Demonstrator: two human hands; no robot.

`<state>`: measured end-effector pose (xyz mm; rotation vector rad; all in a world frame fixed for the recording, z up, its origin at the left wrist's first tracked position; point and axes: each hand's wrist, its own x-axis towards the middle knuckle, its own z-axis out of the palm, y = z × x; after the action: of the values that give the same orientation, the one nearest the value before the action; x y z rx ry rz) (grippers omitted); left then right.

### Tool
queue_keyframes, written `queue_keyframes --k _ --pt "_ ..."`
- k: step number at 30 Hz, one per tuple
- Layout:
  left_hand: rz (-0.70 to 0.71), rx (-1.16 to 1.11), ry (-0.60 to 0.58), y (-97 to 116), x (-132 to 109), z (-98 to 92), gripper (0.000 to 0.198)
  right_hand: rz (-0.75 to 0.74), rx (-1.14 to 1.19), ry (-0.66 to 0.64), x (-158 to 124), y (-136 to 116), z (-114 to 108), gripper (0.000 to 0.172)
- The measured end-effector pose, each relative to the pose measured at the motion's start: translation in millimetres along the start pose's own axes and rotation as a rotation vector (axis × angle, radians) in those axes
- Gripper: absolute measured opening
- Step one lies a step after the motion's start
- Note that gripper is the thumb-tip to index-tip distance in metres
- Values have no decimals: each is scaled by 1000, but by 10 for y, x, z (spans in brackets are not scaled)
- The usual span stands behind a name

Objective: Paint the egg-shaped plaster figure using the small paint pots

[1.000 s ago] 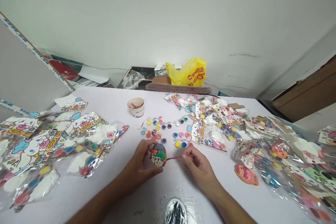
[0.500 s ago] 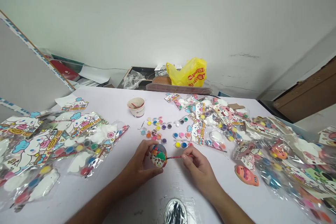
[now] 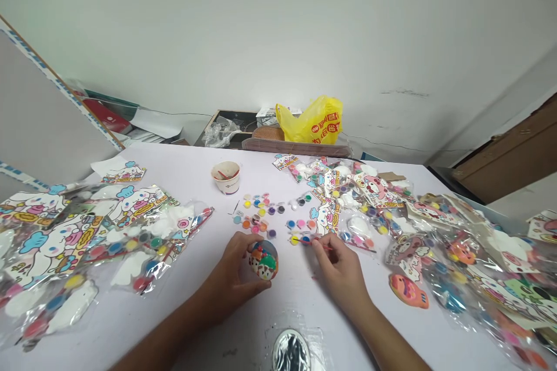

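Observation:
Between the thumb and fingers of my left hand (image 3: 237, 275) is a small painted figurine (image 3: 264, 261) with a grey-blue top, green and orange patches and little faces at the bottom. My right hand (image 3: 339, 264) pinches a thin red paintbrush (image 3: 308, 242). The brush points left, its tip at the yellow paint pot (image 3: 295, 240) in a short strip with blue and red pots. More strips of small paint pots (image 3: 261, 204) lie just beyond both hands.
A paper cup (image 3: 225, 178) with brushes in it stands behind the paints. Bagged craft kits (image 3: 56, 249) cover the left side, and more kits (image 3: 470, 255) the right. A painted orange fish-shaped piece (image 3: 409, 291) lies right of my hand. An oval mirror-like disc (image 3: 291, 351) is at the front.
My right hand has moved away from the figurine, up and to the right, taking the brush tip from the figurine to the yellow paint. My left hand stays almost in place.

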<state>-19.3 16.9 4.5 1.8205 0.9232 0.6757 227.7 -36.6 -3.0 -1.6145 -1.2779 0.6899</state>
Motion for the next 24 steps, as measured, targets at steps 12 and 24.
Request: queue_keyframes --k 12,24 --pt "17 74 -4 34 -5 -3 54 -18 -114 -19 1 10 44 43" --pt "24 86 0 55 0 -4 53 12 -78 13 10 7 25 41"
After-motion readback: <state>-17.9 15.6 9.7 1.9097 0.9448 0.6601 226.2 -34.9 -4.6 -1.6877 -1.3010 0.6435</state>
